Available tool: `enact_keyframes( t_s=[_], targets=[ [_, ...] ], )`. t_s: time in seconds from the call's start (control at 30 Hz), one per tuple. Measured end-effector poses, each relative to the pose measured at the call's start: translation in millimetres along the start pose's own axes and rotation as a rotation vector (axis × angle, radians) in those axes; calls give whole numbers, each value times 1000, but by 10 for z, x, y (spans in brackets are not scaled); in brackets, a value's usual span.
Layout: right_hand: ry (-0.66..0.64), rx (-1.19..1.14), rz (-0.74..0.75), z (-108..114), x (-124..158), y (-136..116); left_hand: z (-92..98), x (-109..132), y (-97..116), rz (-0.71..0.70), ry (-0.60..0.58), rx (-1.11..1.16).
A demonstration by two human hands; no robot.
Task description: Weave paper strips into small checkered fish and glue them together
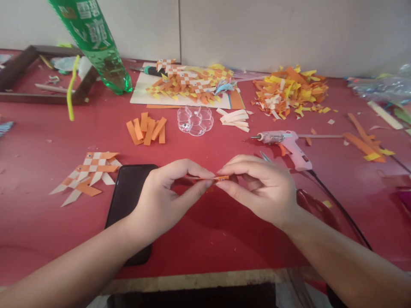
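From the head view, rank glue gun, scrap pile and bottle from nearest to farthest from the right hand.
1. Glue gun: just beyond the right hand.
2. Scrap pile: farther back, behind the gun.
3. Bottle: back left, across the table.

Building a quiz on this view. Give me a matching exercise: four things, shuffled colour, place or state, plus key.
1. paper piece
2. phone
3. glue gun
4. bottle

A. pink, with a dark cord
B. green, clear near its base
C. pinched by the left hand and right hand
D. black, partly hidden by the left forearm

Pairs: 1-C, 2-D, 3-A, 4-B
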State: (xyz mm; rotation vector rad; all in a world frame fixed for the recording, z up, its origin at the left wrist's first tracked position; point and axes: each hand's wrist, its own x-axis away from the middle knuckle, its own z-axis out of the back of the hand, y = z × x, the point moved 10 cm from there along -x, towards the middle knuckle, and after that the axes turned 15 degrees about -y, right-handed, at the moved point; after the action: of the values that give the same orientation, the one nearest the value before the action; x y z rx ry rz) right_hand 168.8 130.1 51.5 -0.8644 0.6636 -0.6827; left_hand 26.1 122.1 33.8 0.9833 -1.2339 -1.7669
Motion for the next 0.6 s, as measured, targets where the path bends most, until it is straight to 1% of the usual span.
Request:
enact_keyframes(
  t_s=[0.17,0.33,0.5,0.6],
  targets=[
    [-9,28,41,4,-8,-60,3,9,18,-26,-10,-39],
    [-4,78,74,16,-7,-115,-11,19,15,-1,-34,-63],
    [-7,142,118,16,-17,-187,-1,21,104,-57,-33,-141],
    [0,188,117,23,-16,-203,11,18,110,-51,-27,-170]
  ],
)
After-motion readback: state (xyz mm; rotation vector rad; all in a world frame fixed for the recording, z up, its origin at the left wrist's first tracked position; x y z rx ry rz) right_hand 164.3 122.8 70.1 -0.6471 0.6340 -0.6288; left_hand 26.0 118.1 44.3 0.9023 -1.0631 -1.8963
